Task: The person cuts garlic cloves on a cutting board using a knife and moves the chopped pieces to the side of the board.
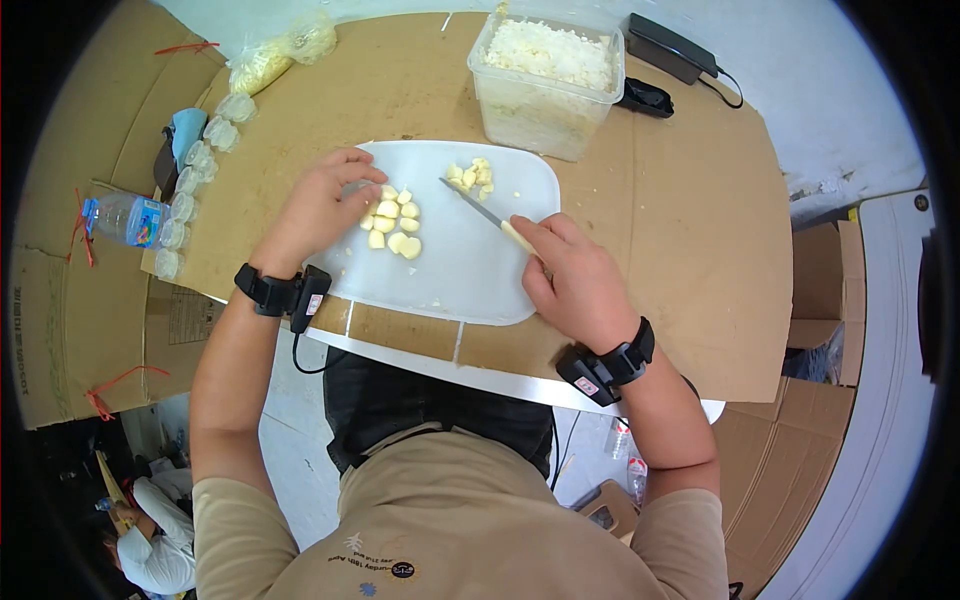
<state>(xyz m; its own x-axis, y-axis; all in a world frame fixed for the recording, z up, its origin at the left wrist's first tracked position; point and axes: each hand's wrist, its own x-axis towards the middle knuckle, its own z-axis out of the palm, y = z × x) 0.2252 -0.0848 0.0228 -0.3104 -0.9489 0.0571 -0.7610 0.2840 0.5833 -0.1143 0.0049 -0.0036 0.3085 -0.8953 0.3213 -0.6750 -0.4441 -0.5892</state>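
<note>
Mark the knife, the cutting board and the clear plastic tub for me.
Knife [483,210]: head view, on the blade.
Cutting board [465,280]: head view, on its bare near half.
Clear plastic tub [540,122]: head view, on its near wall.

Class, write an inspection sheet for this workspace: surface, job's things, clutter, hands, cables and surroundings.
Surface: cardboard under a white board; small bits scattered.
Job's things: whole cloves left, cut pieces right; filled tub behind.
Clutter: clear cups, bottle and bag at left; black adapter behind.
Hands: left hand beside the cloves, contact unclear; right hand grips the knife.
Cables: wrist cable at left; adapter cord.
Surroundings: boxes at right; another person lower left.
</note>
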